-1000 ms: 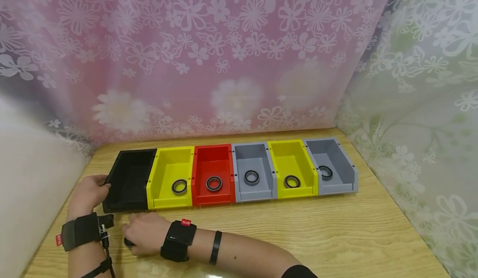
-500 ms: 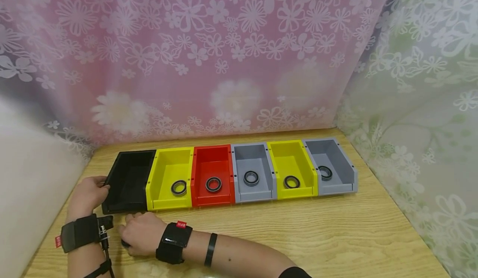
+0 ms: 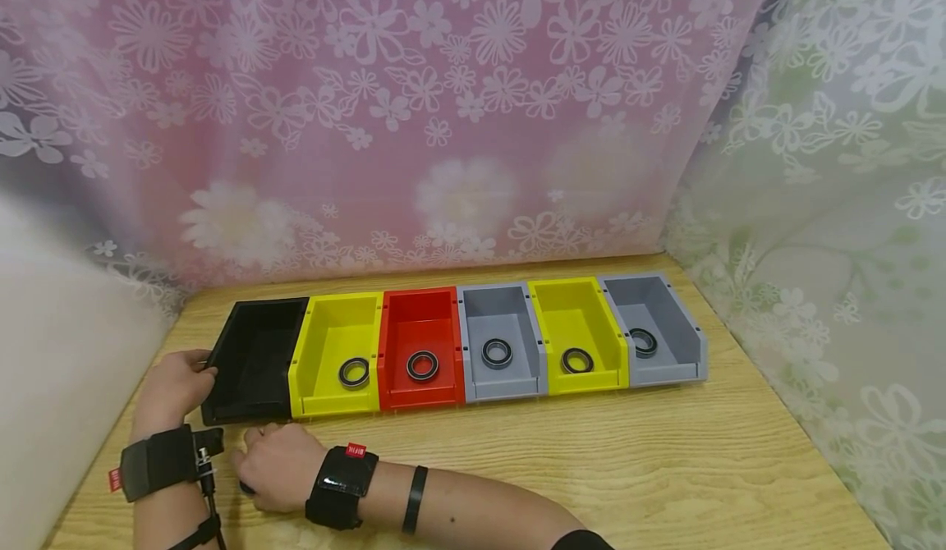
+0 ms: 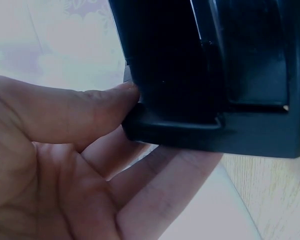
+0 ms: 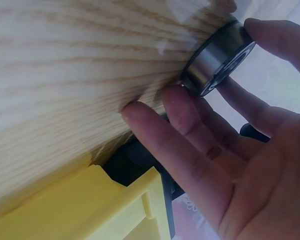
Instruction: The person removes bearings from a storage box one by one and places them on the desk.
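My left hand (image 3: 173, 386) grips the side wall of the black bin (image 4: 165, 75) at the row's left end, thumb on the wall and fingers outside and below it. My right hand (image 3: 279, 466) is low over the table in front of that bin. In the right wrist view it holds a ball bearing (image 5: 217, 59) between thumb and fingers, tilted on edge close to the wood. The head view shows only a dark bit of this bearing (image 3: 246, 488) past the fingers. No bearing is visible in the black bin.
To the right of the black bin stand a yellow bin (image 3: 325, 406), a red bin (image 3: 421, 398), a grey bin (image 3: 510, 388), another yellow bin (image 3: 589, 381) and another grey bin (image 3: 668, 376). Each has one bearing in it. A curtain (image 3: 458, 123) hangs behind the table (image 3: 591, 460).
My right hand has shifted slightly left along the table with the bearing. The left hand keeps its hold on the black bin, nearly unmoved.
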A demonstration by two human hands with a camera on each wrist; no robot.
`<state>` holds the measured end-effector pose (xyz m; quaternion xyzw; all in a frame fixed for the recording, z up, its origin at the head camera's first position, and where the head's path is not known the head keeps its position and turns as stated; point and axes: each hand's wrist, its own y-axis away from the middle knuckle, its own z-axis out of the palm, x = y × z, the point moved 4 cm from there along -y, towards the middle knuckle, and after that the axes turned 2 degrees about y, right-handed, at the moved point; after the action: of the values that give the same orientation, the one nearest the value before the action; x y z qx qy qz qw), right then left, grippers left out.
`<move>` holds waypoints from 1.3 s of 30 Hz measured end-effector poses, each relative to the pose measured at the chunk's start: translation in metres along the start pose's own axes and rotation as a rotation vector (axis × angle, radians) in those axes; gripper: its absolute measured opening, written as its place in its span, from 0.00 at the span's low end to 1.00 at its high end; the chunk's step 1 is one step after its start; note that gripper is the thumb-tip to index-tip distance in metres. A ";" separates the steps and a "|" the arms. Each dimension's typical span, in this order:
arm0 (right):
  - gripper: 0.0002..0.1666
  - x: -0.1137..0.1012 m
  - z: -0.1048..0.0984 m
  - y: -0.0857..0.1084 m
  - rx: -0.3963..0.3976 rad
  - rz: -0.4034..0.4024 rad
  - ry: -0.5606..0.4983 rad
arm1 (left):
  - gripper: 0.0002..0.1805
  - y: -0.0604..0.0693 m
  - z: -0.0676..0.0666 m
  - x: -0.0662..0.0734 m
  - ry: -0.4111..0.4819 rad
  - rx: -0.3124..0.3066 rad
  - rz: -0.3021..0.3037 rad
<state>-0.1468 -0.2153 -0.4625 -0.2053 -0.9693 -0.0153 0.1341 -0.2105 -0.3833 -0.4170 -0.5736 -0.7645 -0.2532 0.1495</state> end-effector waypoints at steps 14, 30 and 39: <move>0.19 0.010 -0.007 0.000 -0.103 0.039 -0.167 | 0.29 0.001 0.001 0.001 -0.010 0.014 0.026; 0.27 0.096 -0.082 0.019 0.013 0.212 -0.220 | 0.28 0.003 -0.002 0.014 -0.061 0.062 0.053; 0.31 0.136 -0.081 0.028 0.000 0.323 -0.331 | 0.33 0.009 0.000 0.027 -0.071 0.072 0.063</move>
<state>-0.2343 -0.1432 -0.3485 -0.3574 -0.9327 0.0401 -0.0263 -0.2099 -0.3600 -0.4008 -0.6005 -0.7594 -0.1998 0.1508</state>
